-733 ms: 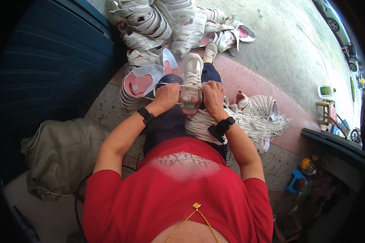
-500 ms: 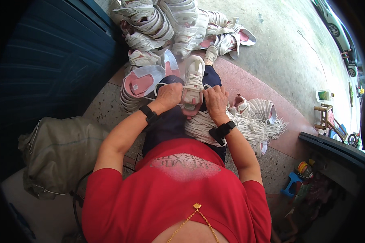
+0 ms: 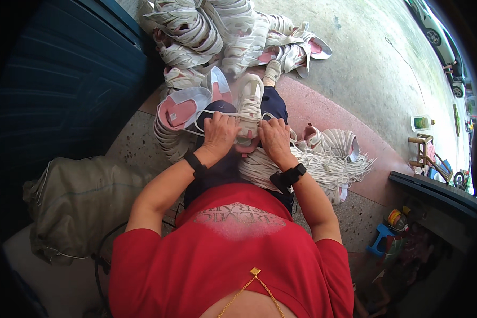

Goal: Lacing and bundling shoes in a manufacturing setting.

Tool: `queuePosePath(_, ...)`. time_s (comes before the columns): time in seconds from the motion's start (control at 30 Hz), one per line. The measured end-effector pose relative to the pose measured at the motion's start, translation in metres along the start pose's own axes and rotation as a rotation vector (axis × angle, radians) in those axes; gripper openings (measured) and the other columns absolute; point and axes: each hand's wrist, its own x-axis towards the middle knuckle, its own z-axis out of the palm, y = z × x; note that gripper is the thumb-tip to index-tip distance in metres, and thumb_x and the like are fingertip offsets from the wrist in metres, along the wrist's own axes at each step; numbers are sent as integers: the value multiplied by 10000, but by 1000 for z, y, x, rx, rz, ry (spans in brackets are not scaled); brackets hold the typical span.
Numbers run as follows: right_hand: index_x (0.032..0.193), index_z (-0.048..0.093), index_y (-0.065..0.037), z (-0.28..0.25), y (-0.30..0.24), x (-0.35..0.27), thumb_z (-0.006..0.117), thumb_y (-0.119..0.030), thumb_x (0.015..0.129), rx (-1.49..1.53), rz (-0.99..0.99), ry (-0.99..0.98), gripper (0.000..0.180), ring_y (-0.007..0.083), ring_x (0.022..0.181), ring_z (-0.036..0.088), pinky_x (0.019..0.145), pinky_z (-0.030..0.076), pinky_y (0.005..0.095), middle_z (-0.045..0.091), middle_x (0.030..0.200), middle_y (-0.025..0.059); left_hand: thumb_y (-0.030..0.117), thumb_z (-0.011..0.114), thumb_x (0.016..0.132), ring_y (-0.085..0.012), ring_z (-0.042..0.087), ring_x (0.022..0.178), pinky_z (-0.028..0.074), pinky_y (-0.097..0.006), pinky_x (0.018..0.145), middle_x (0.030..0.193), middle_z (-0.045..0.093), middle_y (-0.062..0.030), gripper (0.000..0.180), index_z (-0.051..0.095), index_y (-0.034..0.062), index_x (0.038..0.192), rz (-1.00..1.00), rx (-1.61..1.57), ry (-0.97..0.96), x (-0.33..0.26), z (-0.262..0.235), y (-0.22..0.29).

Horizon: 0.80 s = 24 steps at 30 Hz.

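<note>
A white and beige shoe upper [image 3: 250,99] with pink parts lies lengthwise between my knees, its toe pointing away from me. White shoelace [image 3: 217,112] crosses its front and loops out to the left. My left hand [image 3: 220,133] is closed on the lace at the upper's left edge. On the other side, my right hand [image 3: 274,139] pinches the lace close to the eyelets, its fingertips mostly hidden. Under my right wrist, a thick bundle of white laces [image 3: 323,164] spreads over my thigh and beyond.
Stacked shoe uppers [image 3: 188,32] heap up at the far left, with more nested uppers [image 3: 169,132] beside my left knee. Another row of uppers [image 3: 336,142] lies to the right. A grey-green sack [image 3: 85,199] sits at left below a dark blue door [image 3: 69,69]. A wooden stool [image 3: 421,151] stands far right.
Both hands have come down slightly toward me, and the right hand is nearer the upper. A larger loop of lace now shows beside my left hand.
</note>
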Motion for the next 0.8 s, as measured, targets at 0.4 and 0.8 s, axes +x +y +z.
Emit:
queuePosePath(0.4, 888, 592, -49, 15, 17, -5, 618, -44, 801, 214, -60, 113, 90, 316, 821, 589, 772, 472, 417, 619, 829, 112, 92, 686, 825, -255, 641, 543, 471, -390, 457, 808, 679, -147, 466, 541, -48, 1246, -90, -705, -593, 132, 25, 29)
queuePosePath(0.8, 830, 656, -86, -9, 17, 25, 615, -176, 754, -214, -328, -51, 125, 222, 911, 516, 740, 382, 372, 578, 934, 67, 35, 765, 799, -79, 540, 464, 365, -206, 375, 756, 667, -109, 676, 408, -51, 1366, -611, -1387, -873, 164, -3, 13)
